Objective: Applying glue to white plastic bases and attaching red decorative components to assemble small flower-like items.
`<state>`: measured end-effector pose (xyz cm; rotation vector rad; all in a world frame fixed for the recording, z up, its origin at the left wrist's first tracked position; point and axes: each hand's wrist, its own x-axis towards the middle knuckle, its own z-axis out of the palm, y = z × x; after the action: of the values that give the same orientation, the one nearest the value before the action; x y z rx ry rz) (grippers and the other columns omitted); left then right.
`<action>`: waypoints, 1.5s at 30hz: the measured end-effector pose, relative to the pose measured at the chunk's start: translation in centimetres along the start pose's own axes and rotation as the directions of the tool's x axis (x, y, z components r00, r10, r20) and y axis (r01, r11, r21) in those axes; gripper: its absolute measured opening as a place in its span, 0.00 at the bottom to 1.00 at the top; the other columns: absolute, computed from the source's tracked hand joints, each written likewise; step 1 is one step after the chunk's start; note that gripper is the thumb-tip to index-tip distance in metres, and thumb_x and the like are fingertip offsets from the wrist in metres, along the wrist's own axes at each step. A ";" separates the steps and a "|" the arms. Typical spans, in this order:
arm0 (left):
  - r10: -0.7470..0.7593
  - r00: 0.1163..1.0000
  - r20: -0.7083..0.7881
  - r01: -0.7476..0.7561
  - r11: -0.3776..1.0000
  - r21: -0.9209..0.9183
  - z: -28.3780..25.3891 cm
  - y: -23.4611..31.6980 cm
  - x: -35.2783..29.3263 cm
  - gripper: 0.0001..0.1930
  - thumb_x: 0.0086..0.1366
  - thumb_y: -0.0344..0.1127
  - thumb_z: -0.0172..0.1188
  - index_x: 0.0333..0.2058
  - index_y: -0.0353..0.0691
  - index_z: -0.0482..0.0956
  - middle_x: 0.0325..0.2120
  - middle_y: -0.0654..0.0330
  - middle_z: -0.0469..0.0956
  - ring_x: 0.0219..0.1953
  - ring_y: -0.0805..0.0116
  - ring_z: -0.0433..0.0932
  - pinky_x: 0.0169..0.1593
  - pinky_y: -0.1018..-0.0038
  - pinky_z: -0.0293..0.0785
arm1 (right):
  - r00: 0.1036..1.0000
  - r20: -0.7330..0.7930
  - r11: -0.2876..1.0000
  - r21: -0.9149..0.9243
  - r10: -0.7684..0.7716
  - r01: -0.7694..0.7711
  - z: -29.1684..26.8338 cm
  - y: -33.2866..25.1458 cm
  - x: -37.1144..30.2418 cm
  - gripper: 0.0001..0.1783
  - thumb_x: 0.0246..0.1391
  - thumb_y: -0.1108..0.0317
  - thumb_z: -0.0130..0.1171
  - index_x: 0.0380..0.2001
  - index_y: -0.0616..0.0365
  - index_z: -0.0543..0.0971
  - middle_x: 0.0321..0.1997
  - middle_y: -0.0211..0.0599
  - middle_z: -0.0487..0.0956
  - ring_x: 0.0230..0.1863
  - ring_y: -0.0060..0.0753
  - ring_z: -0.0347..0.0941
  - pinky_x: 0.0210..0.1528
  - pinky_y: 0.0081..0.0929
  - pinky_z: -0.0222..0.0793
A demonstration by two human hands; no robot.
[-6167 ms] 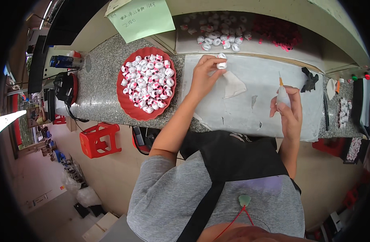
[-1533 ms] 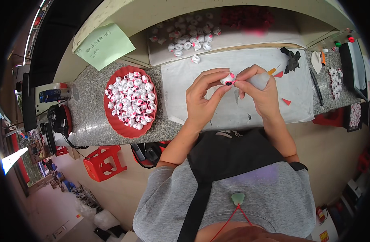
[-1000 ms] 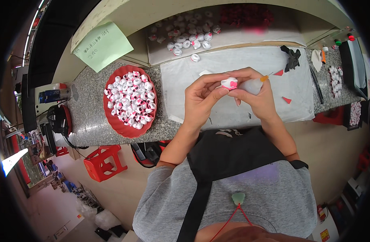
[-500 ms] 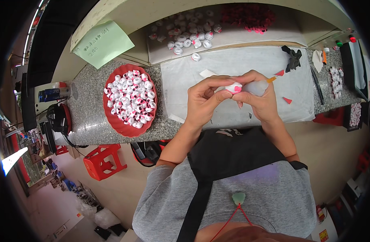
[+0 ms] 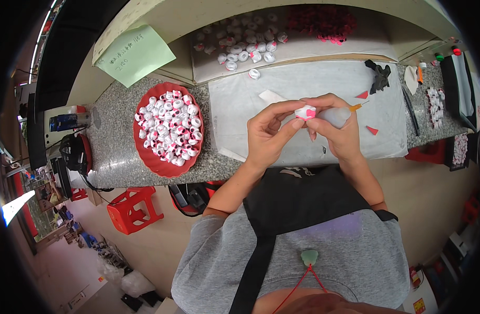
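Over the white work sheet (image 5: 363,144), my left hand (image 5: 268,131) pinches a small rounded white piece with a pink patch (image 5: 306,111) between thumb and fingers. My right hand (image 5: 340,128) steadies the same piece from the other side with its thumb and fingertips. Tucked in that right hand is a translucent glue bottle (image 5: 334,117); its orange tip (image 5: 355,108) with a thin needle points right and away from the piece. The fingers hide the piece's edges and underside.
A red scalloped plate (image 5: 145,159) heaped with similar white-and-pink pieces stands left. Behind lie loose white pieces (image 5: 243,56) and a pile of pink-red bits (image 5: 331,34). Red scraps (image 5: 372,130) and crumpled black material (image 5: 378,76) lie right. A green note (image 5: 135,55) hangs at upper left.
The white piece has turned in my fingers, so its pink patch faces a different way. My left hand has shifted slightly right, and the bottle tip has moved a little right and down.
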<state>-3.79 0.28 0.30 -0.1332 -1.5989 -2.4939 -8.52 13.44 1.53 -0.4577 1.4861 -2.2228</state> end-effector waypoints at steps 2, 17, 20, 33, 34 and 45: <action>-0.016 1.000 -0.007 0.016 1.000 -0.005 0.1 0.1 0.0 0.14 0.50 0.20 0.50 0.38 0.29 0.67 0.36 0.53 0.69 0.42 0.68 0.67 0.46 0.74 0.63 | 1.000 -0.007 1.000 0.017 0.022 -0.022 0.0 0.0 0.1 0.15 0.37 0.79 0.52 0.34 0.66 0.68 0.25 0.37 0.70 0.18 0.19 0.64 0.17 0.14 0.59; 0.132 0.991 0.037 -0.131 0.991 -0.009 -1.1 -0.3 -0.7 0.10 0.51 0.22 0.51 0.34 0.32 0.67 0.33 0.53 0.69 0.34 0.70 0.69 0.36 0.77 0.67 | 0.997 -0.001 0.986 0.146 0.078 -0.077 1.3 1.2 -0.1 0.14 0.37 0.79 0.52 0.32 0.66 0.69 0.21 0.37 0.70 0.19 0.22 0.64 0.18 0.16 0.61; 0.044 0.988 -0.150 -0.029 0.995 0.099 -2.2 0.5 -1.2 0.09 0.49 0.23 0.53 0.32 0.33 0.69 0.30 0.56 0.70 0.34 0.71 0.68 0.38 0.77 0.64 | 0.986 0.023 0.983 0.079 0.167 -0.168 2.5 1.4 0.9 0.18 0.36 0.79 0.53 0.37 0.65 0.68 0.22 0.36 0.70 0.19 0.20 0.63 0.18 0.14 0.60; 0.167 0.969 -0.181 0.137 0.245 0.960 -7.7 -0.8 3.6 0.13 0.45 0.34 0.58 0.32 0.39 0.70 0.21 0.57 0.71 0.25 0.60 0.71 0.32 0.70 0.65 | 0.997 -0.071 0.999 0.041 0.023 -0.020 -1.9 1.3 0.1 0.20 0.38 0.76 0.47 0.39 0.58 0.59 0.38 0.39 0.61 0.23 0.23 0.60 0.19 0.17 0.58; 0.166 0.971 -0.171 0.126 0.254 0.959 -7.7 -1.7 4.5 0.13 0.45 0.34 0.58 0.32 0.39 0.70 0.21 0.57 0.71 0.25 0.60 0.71 0.32 0.70 0.65 | 0.998 -0.058 0.999 0.029 0.030 -0.028 -2.1 1.2 -0.2 0.18 0.39 0.75 0.46 0.37 0.59 0.59 0.39 0.39 0.61 0.24 0.25 0.61 0.20 0.18 0.59; 0.159 0.982 -0.101 -0.036 0.686 0.726 -6.1 -3.1 3.8 0.10 0.47 0.22 0.52 0.32 0.37 0.72 0.29 0.60 0.69 0.29 0.73 0.71 0.30 0.79 0.67 | 0.990 -0.120 0.981 -0.190 -0.070 0.046 -2.6 -2.0 -1.2 0.15 0.39 0.75 0.48 0.35 0.65 0.64 0.39 0.38 0.62 0.33 0.30 0.65 0.25 0.23 0.65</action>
<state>-7.97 -4.38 -4.42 0.0862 -2.2856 -1.5631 -9.11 16.77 2.32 -0.4298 1.7791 -2.2020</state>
